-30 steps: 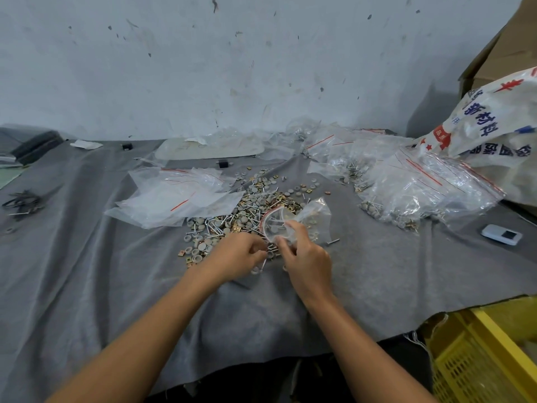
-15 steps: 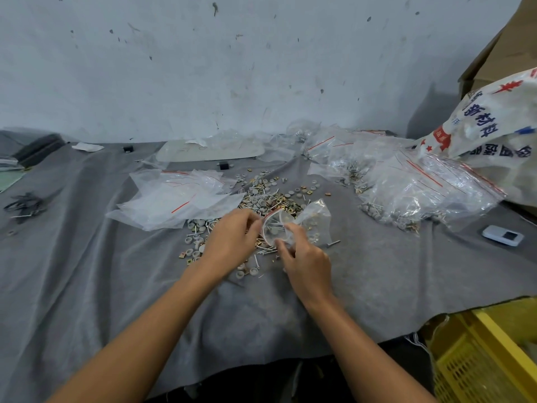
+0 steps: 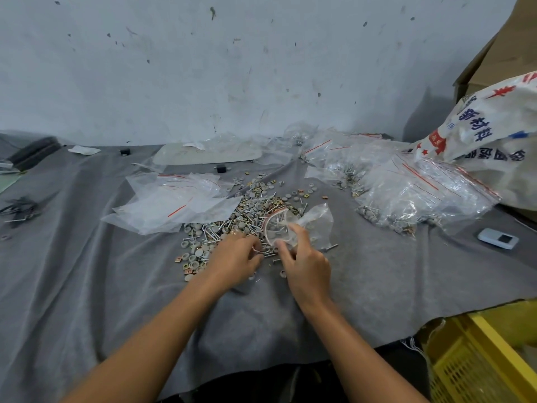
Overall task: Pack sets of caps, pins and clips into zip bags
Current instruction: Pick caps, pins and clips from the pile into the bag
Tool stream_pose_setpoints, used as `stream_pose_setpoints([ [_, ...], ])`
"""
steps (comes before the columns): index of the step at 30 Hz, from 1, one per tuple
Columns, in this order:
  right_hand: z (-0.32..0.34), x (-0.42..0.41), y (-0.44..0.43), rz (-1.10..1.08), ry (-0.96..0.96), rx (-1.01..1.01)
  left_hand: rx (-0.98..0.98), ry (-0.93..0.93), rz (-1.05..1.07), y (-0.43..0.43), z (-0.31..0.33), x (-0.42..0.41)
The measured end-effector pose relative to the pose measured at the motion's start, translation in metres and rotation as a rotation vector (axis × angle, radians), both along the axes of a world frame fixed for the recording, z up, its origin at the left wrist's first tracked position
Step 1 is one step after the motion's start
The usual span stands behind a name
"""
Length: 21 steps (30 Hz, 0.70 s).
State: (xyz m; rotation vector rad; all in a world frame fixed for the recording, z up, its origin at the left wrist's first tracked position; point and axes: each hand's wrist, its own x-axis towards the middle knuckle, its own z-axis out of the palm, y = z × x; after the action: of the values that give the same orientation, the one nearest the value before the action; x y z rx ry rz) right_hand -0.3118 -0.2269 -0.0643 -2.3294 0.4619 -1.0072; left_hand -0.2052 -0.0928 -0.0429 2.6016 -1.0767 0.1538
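A heap of grey caps, metal pins and small brass clips lies on the grey cloth in the middle of the table. My right hand pinches the mouth of a small clear zip bag with a red strip and holds it open just right of the heap; a few pins show inside. My left hand lies at the near edge of the heap, its fingers curled over small parts; a pin and a clip show at the fingertips.
A stack of empty zip bags lies left of the heap. Filled bags pile up at the right, beside a printed white sack. A small white device lies far right. A yellow crate stands below the table's edge.
My left hand had gone up to the bag's mouth half a second ago; now it is back down at the near edge of the heap. The right hand keeps the bag open.
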Motion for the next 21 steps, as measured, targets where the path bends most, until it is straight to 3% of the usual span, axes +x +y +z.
stream_pose_setpoints([
  [7,0.003,-0.002,0.001,0.023,0.050,-0.017,0.112,-0.066,-0.024,-0.010,0.003,0.003],
  [16,0.000,0.000,0.001,0.008,0.007,-0.028,0.402,-0.383,0.015,-0.016,-0.001,-0.006],
  [21,-0.001,0.000,0.000,0.011,0.005,-0.038,0.508,-0.308,0.057,-0.011,0.008,-0.004],
])
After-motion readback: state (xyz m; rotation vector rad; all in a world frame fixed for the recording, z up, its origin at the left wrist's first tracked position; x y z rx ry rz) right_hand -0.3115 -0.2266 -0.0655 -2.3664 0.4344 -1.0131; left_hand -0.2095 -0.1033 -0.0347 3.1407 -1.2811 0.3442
